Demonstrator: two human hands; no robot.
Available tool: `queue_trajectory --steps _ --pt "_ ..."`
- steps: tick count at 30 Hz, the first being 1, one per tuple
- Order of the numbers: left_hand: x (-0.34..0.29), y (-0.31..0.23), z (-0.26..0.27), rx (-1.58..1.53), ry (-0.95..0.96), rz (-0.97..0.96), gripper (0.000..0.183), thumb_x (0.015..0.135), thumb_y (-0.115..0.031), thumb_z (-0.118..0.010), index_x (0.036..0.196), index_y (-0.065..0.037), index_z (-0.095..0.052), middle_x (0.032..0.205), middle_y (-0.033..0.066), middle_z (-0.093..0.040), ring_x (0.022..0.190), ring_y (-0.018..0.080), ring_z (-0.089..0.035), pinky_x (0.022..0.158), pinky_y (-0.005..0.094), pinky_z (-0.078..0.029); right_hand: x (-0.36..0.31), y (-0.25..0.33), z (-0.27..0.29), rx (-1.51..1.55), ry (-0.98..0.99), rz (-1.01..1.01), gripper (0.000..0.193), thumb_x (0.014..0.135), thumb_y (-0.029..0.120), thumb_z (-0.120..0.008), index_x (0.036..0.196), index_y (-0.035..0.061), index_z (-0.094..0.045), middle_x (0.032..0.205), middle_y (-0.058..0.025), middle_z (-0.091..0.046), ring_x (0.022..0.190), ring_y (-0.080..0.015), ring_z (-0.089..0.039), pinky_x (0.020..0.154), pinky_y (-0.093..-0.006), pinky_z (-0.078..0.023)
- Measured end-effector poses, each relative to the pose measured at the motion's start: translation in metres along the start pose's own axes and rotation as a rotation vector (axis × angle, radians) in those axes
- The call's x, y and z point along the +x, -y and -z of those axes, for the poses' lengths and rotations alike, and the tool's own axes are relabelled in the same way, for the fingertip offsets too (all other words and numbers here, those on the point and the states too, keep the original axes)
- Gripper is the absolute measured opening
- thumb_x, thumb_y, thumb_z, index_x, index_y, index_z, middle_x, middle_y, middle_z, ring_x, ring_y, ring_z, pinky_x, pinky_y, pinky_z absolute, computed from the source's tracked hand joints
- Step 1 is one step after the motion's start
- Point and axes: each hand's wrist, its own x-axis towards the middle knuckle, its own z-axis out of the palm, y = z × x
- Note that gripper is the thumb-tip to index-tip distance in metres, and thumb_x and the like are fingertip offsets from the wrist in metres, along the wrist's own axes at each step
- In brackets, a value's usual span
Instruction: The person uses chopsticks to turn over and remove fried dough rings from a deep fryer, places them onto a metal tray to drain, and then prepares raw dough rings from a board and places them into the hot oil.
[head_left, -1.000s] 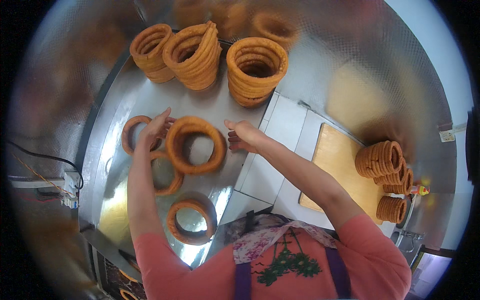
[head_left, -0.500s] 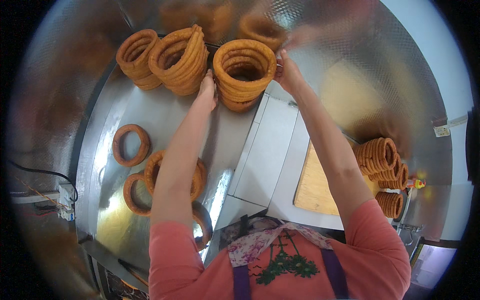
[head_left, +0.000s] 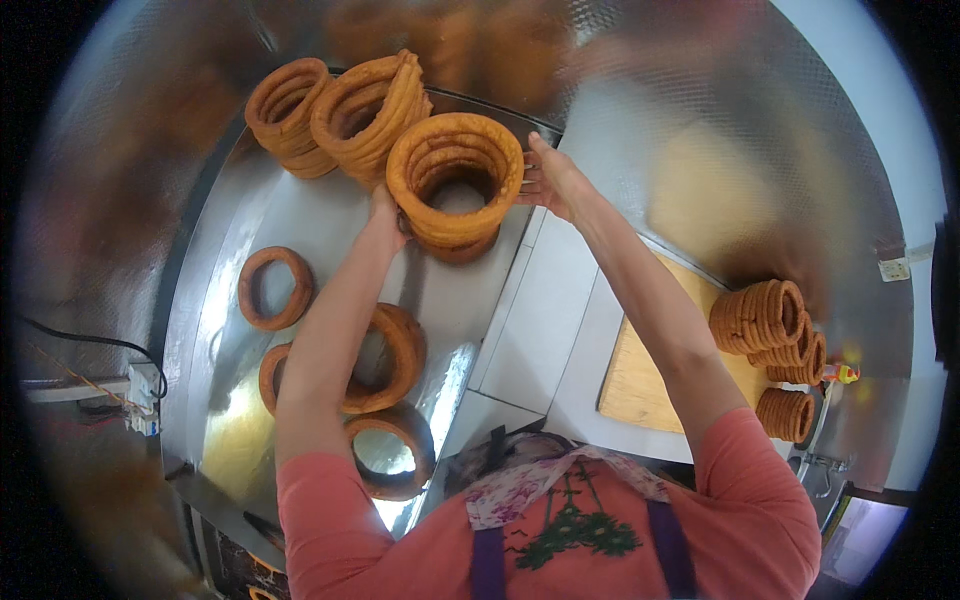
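Note:
A stack of golden-brown fried dough rings (head_left: 455, 225) stands upright between my two hands, its wide opening facing up. My left hand (head_left: 386, 215) presses on its left side, partly hidden behind the rings. On the right side, my right hand (head_left: 552, 180) holds it with the fingertips against the rings and the thumb raised. Two more ring stacks, a tall leaning one (head_left: 372, 115) and a smaller one (head_left: 290, 115), stand close to the left at the far edge of the metal tray (head_left: 345, 235).
Loose rings lie nearer on the tray: one at the left (head_left: 275, 288), several partly under my left forearm, and one near my body (head_left: 392, 455). To the right, a wooden board (head_left: 640, 370) lies beside several ring stacks (head_left: 757, 317). A shiny metal wall (head_left: 680, 120) curves behind.
Both hands have brought the ring stack nearer to me and slightly left, away from the far edge. My left hand has moved from between the stacks down along its side.

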Motion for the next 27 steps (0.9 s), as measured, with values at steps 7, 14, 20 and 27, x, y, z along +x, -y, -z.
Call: queue_trajectory --steps 7,14,20,27 --pt "-0.033 -0.008 0.028 0.030 -0.036 -0.216 0.052 0.093 -0.044 -0.029 0.131 -0.010 -0.039 0.136 0.0071 -0.037 0.130 0.0204 -0.025 0.102 0.0507 -0.022 -0.019 -0.019 -0.023 -0.089 0.002 0.237 0.060 0.095 0.047 -0.028 0.139 0.0046 -0.027 0.144 -0.0110 -0.026 0.135 -0.0240 -0.019 0.107 -0.0473 -0.019" --pt "-0.086 -0.016 -0.011 -0.232 0.053 -0.388 0.048 0.097 -0.037 -0.029 0.129 -0.002 -0.038 0.128 0.0102 -0.046 0.118 0.0200 -0.043 0.102 0.0339 -0.032 -0.021 -0.023 -0.045 -0.076 -0.020 0.431 0.054 0.095 0.045 -0.034 0.134 0.0077 -0.035 0.135 -0.0055 -0.038 0.126 -0.0181 -0.031 0.104 -0.0395 -0.024" --pt "-0.079 -0.010 -0.004 -0.202 0.041 -0.382 0.047 0.098 -0.036 -0.028 0.131 -0.004 -0.035 0.131 0.0092 -0.042 0.122 0.0203 -0.039 0.104 0.0358 -0.028 -0.017 -0.018 -0.044 0.016 0.007 0.345 0.050 0.095 0.045 -0.033 0.128 0.0081 -0.044 0.126 -0.0046 -0.048 0.120 -0.0174 -0.038 0.102 -0.0364 -0.024" --pt "-0.092 -0.013 -0.010 -0.263 0.143 -0.396 0.045 0.098 -0.034 -0.025 0.133 -0.006 -0.033 0.135 0.0069 -0.038 0.125 0.0197 -0.035 0.107 0.0366 -0.022 -0.026 -0.015 -0.050 0.143 0.058 0.293 0.052 0.096 0.042 -0.032 0.128 0.0019 -0.042 0.132 -0.0079 -0.045 0.124 -0.0181 -0.037 0.106 -0.0340 -0.022"
